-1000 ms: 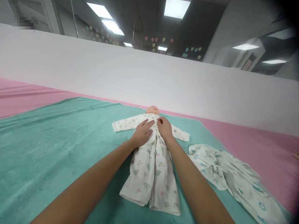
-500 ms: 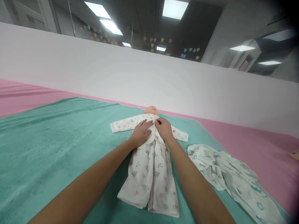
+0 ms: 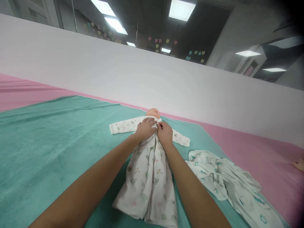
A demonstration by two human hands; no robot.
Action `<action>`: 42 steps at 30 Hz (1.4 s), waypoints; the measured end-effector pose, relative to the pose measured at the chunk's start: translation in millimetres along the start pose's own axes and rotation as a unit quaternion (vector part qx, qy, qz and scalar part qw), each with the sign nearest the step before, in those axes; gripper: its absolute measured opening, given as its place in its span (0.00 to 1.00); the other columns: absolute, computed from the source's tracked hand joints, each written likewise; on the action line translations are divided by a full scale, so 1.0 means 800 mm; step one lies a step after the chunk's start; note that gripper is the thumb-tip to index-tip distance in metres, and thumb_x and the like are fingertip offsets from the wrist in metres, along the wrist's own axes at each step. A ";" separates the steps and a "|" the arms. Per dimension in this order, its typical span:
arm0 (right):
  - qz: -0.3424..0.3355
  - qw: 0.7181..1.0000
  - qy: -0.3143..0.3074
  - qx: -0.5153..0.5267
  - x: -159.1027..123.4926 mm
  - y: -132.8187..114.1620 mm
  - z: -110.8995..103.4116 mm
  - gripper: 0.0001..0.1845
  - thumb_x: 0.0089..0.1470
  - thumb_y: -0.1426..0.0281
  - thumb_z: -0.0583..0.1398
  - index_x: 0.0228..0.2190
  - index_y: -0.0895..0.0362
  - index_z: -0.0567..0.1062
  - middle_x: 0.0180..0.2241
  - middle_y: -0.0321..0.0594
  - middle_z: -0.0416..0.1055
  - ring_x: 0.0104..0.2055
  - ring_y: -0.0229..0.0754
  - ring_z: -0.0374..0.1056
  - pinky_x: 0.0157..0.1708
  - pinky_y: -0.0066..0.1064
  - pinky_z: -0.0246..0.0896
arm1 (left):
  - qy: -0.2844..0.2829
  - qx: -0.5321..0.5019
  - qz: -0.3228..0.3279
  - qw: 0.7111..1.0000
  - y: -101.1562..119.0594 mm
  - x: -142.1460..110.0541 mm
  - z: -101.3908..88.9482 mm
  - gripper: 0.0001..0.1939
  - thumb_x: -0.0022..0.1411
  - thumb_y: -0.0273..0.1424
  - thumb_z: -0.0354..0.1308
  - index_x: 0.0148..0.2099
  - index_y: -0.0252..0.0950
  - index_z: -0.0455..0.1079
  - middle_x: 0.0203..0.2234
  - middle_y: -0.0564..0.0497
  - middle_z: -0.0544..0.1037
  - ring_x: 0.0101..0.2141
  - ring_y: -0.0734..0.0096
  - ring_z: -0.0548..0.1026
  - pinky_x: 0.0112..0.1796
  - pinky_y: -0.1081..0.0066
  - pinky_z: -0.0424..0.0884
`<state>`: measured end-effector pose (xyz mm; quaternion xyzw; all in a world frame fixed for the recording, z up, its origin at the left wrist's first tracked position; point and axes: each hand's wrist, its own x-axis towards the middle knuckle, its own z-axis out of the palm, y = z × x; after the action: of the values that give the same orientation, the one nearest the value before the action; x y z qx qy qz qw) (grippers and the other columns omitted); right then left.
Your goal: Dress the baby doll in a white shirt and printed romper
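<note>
Left hand (image 3: 145, 128) shifted up the doll's (image 3: 154, 112) printed top (image 3: 124, 125), flat, right hand (image 3: 165, 133) pinching its front edge, the 2 close together

The doll clothes (image 3: 142, 177) are white, dotted with small green, pink and brownish motifs. White cloth (image 3: 225, 177) at lower right carries teal figures, over a plain teal sheet (image 3: 59, 142) edged by pink fabric (image 3: 251, 148).
</note>
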<state>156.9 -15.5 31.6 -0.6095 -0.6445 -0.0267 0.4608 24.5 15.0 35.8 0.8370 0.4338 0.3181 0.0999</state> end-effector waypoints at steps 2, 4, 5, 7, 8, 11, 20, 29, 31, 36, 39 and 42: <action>0.014 1.000 0.003 0.003 0.001 0.001 0.001 0.11 0.55 0.68 0.51 0.26 0.55 0.71 0.29 0.37 0.70 0.33 0.40 0.63 0.34 0.30 0.53 | -0.001 -0.005 -0.010 1.000 0.000 0.003 0.000 0.20 0.58 0.33 0.49 0.53 0.46 0.67 0.59 0.52 0.62 0.59 0.57 0.56 0.58 0.53 0.56; 0.024 1.000 0.009 0.010 0.002 0.001 0.003 0.11 0.54 0.68 0.51 0.25 0.55 0.70 0.29 0.38 0.70 0.33 0.40 0.63 0.35 0.31 0.53 | -0.004 -0.010 -0.018 1.000 0.000 0.004 -0.001 0.19 0.57 0.33 0.50 0.52 0.46 0.68 0.59 0.53 0.62 0.59 0.57 0.56 0.58 0.53 0.55; 0.027 0.999 0.013 0.015 0.002 0.002 0.003 0.10 0.54 0.67 0.52 0.25 0.55 0.70 0.29 0.38 0.70 0.33 0.41 0.63 0.35 0.31 0.54 | -0.004 -0.012 -0.020 1.000 0.001 0.004 -0.001 0.20 0.57 0.33 0.50 0.52 0.45 0.68 0.59 0.53 0.62 0.59 0.58 0.56 0.58 0.54 0.55; 0.034 0.999 0.022 0.025 0.004 0.003 0.005 0.10 0.53 0.67 0.52 0.25 0.55 0.70 0.30 0.39 0.69 0.34 0.41 0.63 0.36 0.31 0.54 | -0.001 -0.013 -0.019 1.000 0.000 0.005 -0.001 0.20 0.57 0.33 0.50 0.52 0.45 0.67 0.59 0.52 0.62 0.59 0.58 0.56 0.58 0.54 0.55; 0.042 0.998 0.023 0.031 0.005 0.005 0.006 0.10 0.52 0.66 0.52 0.25 0.55 0.69 0.30 0.39 0.69 0.33 0.41 0.62 0.36 0.31 0.54 | 0.001 -0.012 -0.017 1.000 0.000 0.004 0.000 0.19 0.57 0.33 0.50 0.52 0.44 0.67 0.59 0.52 0.62 0.59 0.58 0.57 0.58 0.54 0.55; 0.097 0.994 0.011 0.055 0.008 0.010 0.007 0.08 0.50 0.65 0.52 0.24 0.55 0.67 0.28 0.37 0.68 0.31 0.41 0.61 0.34 0.31 0.55 | 0.012 -0.012 -0.008 1.000 -0.002 0.001 0.002 0.18 0.57 0.33 0.51 0.50 0.44 0.68 0.58 0.53 0.63 0.58 0.59 0.58 0.57 0.53 0.56; 0.024 0.999 0.011 0.026 -0.039 -0.016 -0.014 0.08 0.54 0.63 0.50 0.33 0.54 0.63 0.33 0.37 0.64 0.33 0.40 0.62 0.34 0.31 0.56 | 0.049 -0.049 0.052 0.996 -0.001 -0.053 -0.007 0.16 0.61 0.31 0.49 0.50 0.45 0.70 0.58 0.54 0.63 0.60 0.63 0.56 0.60 0.56 0.53; 0.036 0.977 -0.102 -0.186 -0.069 -0.051 -0.029 0.12 0.57 0.60 0.51 0.31 0.56 0.64 0.34 0.42 0.64 0.32 0.43 0.64 0.28 0.31 0.51 | 0.028 -0.065 0.042 0.997 -0.001 -0.066 -0.011 0.19 0.57 0.27 0.52 0.51 0.44 0.69 0.59 0.54 0.62 0.61 0.61 0.53 0.60 0.55 0.52; 0.035 0.967 -0.111 -0.225 -0.068 -0.053 -0.028 0.10 0.58 0.63 0.51 0.33 0.57 0.65 0.36 0.44 0.65 0.33 0.44 0.65 0.28 0.31 0.50 | 0.024 -0.070 0.045 0.996 -0.003 -0.064 -0.010 0.18 0.58 0.28 0.52 0.51 0.44 0.69 0.59 0.54 0.62 0.61 0.60 0.53 0.60 0.53 0.52; -0.012 0.959 -0.106 -0.261 -0.068 -0.054 -0.023 0.09 0.58 0.66 0.49 0.34 0.57 0.67 0.36 0.44 0.66 0.30 0.42 0.65 0.27 0.31 0.48 | 0.024 -0.069 0.063 0.995 -0.008 -0.064 -0.009 0.18 0.59 0.29 0.50 0.51 0.45 0.69 0.60 0.54 0.61 0.61 0.59 0.52 0.60 0.51 0.52; -0.010 0.974 -0.090 -0.209 -0.067 -0.048 -0.024 0.09 0.57 0.67 0.49 0.29 0.55 0.67 0.33 0.41 0.67 0.30 0.41 0.64 0.27 0.31 0.48 | 0.026 -0.062 0.064 0.996 -0.007 -0.064 -0.009 0.19 0.59 0.29 0.50 0.51 0.46 0.69 0.60 0.55 0.61 0.61 0.59 0.52 0.60 0.52 0.53; 0.034 0.992 -0.076 -0.090 -0.065 -0.040 -0.028 0.10 0.53 0.66 0.51 0.24 0.55 0.66 0.26 0.35 0.67 0.28 0.39 0.61 0.27 0.29 0.50 | 0.029 -0.061 0.058 0.996 -0.007 -0.063 -0.009 0.19 0.59 0.29 0.50 0.51 0.46 0.69 0.60 0.55 0.61 0.61 0.59 0.52 0.60 0.52 0.53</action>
<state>135.3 -76.4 28.9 -0.6704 -0.6516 -0.0225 0.3542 -4.6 -22.2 16.4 0.8437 0.3668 0.3733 0.1192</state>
